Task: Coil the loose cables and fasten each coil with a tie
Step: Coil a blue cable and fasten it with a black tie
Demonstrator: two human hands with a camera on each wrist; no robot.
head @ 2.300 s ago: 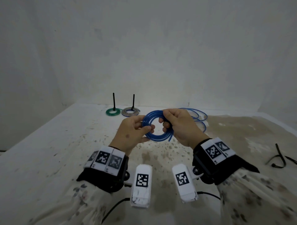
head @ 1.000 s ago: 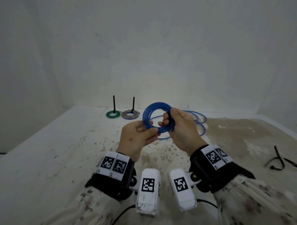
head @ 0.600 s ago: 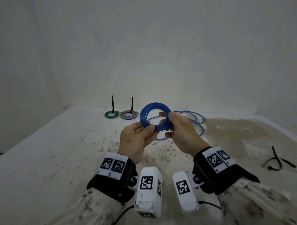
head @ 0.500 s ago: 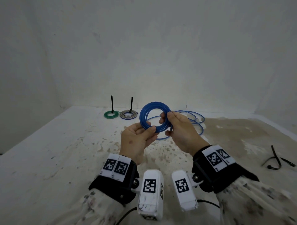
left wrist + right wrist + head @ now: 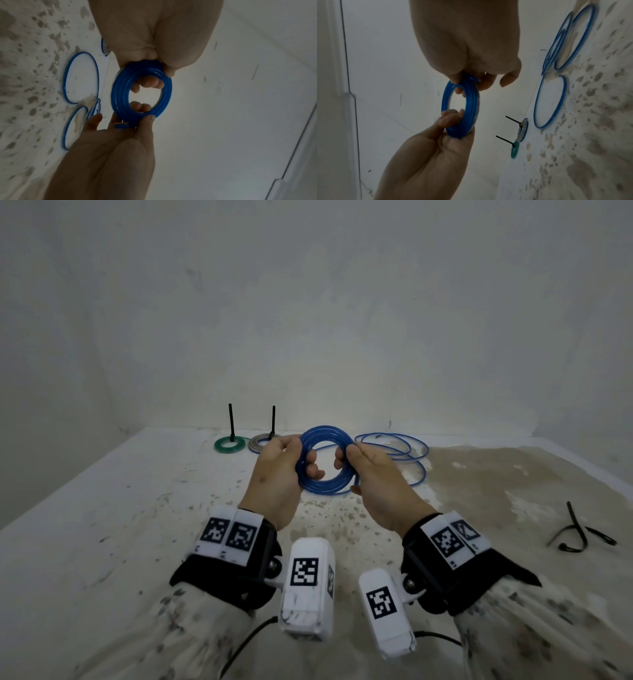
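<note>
Above the stained white bench (image 5: 102,542), both my hands hold the tight blue plastic cable coil (image 5: 325,463) upright, left hand (image 5: 277,474) pinching its left rim and right hand (image 5: 376,477) its right rim, while the uncoiled blue loops (image 5: 407,453) trail on the bench just behind. I judge I am mid-coiling: next I must feed that slack round, then fetch a loose black tie (image 5: 579,535) lying well to my right. Open room lies ahead; two tied coils, green (image 5: 230,444) and grey (image 5: 260,441), sit near the back wall.
</note>
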